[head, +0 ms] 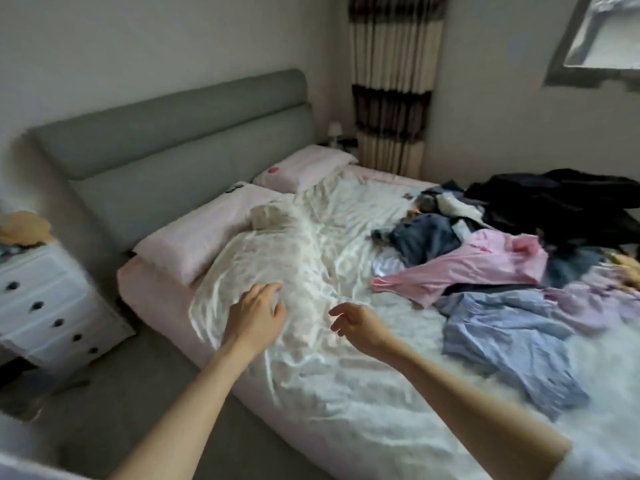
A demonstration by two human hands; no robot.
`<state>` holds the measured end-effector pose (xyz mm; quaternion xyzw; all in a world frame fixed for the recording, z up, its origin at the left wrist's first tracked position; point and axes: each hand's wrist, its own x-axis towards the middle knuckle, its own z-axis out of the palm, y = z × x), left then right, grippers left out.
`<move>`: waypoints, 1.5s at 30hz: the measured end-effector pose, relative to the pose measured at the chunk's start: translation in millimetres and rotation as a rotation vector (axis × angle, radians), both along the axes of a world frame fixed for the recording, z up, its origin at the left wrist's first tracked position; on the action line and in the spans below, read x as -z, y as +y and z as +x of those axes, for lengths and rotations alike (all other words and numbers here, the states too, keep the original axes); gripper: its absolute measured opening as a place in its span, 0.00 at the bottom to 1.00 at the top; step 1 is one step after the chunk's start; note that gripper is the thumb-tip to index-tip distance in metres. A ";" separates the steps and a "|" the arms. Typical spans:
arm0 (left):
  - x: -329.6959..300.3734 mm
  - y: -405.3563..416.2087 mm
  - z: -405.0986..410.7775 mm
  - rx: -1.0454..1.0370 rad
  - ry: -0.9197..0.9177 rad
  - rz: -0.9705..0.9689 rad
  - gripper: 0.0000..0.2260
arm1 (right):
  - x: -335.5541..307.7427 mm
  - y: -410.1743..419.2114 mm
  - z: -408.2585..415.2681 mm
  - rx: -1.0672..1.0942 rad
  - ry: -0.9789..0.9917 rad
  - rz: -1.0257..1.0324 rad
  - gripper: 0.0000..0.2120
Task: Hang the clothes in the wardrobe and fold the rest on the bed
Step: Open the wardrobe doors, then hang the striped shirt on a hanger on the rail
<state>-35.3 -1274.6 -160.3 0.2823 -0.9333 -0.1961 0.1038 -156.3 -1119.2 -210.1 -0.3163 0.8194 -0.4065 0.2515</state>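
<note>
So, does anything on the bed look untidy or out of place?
Yes. The clothes lie in a loose, unfolded heap on the right side of the bed, a pink shirt and a blue shirt crumpled among dark garments. The white cover is wrinkled too. Both hands, left and right, hold nothing.

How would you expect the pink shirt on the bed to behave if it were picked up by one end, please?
The pink shirt lies crumpled in soft folds, so it would probably hang limp rather than hold its shape. It looks thin, so likely light. It overlaps the light blue shirt and touches the dark clothes, so lifting it may drag those along.
</note>
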 end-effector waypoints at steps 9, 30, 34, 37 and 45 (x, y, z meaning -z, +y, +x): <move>50.4 136.2 -167.9 0.402 -0.090 0.328 0.15 | 54.0 184.6 -84.7 0.488 0.020 0.188 0.13; 273.6 194.7 -322.0 0.129 -0.416 0.691 0.13 | 305.2 238.6 -295.2 0.123 0.172 1.029 0.17; 269.1 181.5 -311.9 0.114 -0.382 0.723 0.22 | 278.7 211.5 -285.2 0.498 -0.033 0.499 0.02; 252.7 168.2 -294.4 0.222 -0.323 0.693 0.39 | 227.5 184.4 -273.1 0.537 -0.141 0.100 0.09; 169.5 113.3 -183.3 0.184 -0.080 0.864 0.26 | 108.3 120.7 -184.7 0.055 -0.688 -0.116 0.12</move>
